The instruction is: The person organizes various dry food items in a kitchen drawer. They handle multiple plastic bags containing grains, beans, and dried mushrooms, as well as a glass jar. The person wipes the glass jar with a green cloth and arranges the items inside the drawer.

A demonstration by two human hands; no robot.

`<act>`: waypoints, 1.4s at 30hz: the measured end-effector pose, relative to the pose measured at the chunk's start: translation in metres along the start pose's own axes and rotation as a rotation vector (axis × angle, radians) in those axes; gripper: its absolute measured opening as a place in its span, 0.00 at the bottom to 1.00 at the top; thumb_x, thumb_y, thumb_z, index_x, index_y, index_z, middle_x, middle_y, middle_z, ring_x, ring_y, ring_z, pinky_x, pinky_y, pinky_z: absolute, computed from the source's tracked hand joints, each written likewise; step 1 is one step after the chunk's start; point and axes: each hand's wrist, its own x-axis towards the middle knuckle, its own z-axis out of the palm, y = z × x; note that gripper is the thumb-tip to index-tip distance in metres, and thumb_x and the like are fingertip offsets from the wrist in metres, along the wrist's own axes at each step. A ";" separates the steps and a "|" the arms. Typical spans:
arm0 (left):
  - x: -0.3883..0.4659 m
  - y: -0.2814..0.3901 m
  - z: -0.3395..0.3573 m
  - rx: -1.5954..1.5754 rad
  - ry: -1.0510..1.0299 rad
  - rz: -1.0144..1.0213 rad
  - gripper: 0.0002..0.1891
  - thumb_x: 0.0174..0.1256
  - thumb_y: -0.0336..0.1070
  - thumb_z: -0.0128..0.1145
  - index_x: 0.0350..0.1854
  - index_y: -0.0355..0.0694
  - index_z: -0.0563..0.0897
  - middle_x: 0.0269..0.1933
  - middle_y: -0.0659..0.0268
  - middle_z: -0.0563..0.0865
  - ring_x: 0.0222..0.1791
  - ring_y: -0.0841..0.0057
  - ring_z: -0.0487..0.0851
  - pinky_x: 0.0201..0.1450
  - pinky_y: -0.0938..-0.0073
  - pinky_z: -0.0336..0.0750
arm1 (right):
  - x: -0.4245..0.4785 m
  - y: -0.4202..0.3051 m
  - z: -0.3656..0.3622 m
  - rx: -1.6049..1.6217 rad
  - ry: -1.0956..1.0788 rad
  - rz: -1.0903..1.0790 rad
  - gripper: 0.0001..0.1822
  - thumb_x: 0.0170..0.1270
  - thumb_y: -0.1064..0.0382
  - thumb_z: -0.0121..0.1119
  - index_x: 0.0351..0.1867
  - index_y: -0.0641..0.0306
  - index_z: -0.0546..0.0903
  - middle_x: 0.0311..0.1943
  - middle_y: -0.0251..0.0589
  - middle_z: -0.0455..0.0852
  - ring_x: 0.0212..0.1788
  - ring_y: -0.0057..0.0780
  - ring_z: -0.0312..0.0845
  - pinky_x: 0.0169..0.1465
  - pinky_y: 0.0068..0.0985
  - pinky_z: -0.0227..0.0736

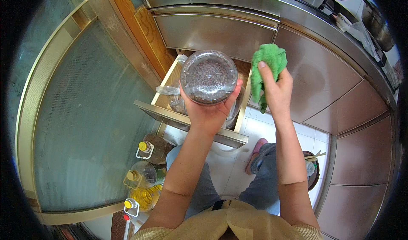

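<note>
My left hand [207, 112] holds a clear, round plastic jar [209, 77] with dark, grainy contents; its round end faces the camera. The jar is held above a pulled-out drawer [165, 114] that contains plastic bags [177, 103], partly hidden by the jar and my arm. To the right, my right hand [276, 92] grips a crumpled green cloth [269, 60], with the thumb pressed on it. Part of the cloth hangs below the fingers. The cloth and the jar are apart.
Several large plastic bottles [149, 173] with yellow caps stand on the floor at lower left, beside a glass sliding door [89, 122]. Metal-faced cabinets [318, 74] curve around the right. Pots [376, 26] and a stove are at upper right. A dark bin [314, 176] stands near my right leg.
</note>
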 end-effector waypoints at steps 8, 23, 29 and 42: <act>0.026 0.022 0.052 0.671 -0.061 0.698 0.40 0.66 0.67 0.52 0.74 0.50 0.61 0.70 0.63 0.69 0.69 0.61 0.69 0.70 0.46 0.64 | 0.031 -0.015 0.003 -0.057 -0.195 -0.191 0.13 0.62 0.64 0.64 0.46 0.68 0.83 0.40 0.44 0.87 0.43 0.32 0.84 0.48 0.28 0.75; 0.268 0.191 0.200 2.409 0.772 1.007 0.73 0.36 0.79 0.68 0.76 0.29 0.47 0.69 0.39 0.68 0.69 0.51 0.68 0.71 0.58 0.63 | 0.050 -0.030 -0.018 0.172 -0.254 -0.102 0.12 0.60 0.67 0.66 0.45 0.68 0.83 0.39 0.38 0.87 0.42 0.26 0.82 0.48 0.26 0.75; 0.216 0.152 0.157 2.534 -0.050 1.436 0.45 0.56 0.62 0.67 0.70 0.36 0.67 0.64 0.44 0.75 0.64 0.52 0.75 0.64 0.58 0.71 | 0.060 -0.013 -0.034 0.055 -0.234 -0.021 0.15 0.66 0.63 0.64 0.51 0.67 0.83 0.42 0.35 0.87 0.42 0.20 0.80 0.48 0.23 0.75; 0.003 0.146 0.013 2.593 0.232 0.103 0.18 0.66 0.36 0.61 0.56 0.35 0.82 0.53 0.55 0.86 0.51 0.64 0.85 0.52 0.69 0.77 | 0.054 0.030 -0.049 0.122 -0.076 0.126 0.21 0.72 0.51 0.58 0.55 0.67 0.81 0.47 0.38 0.85 0.47 0.23 0.80 0.52 0.24 0.73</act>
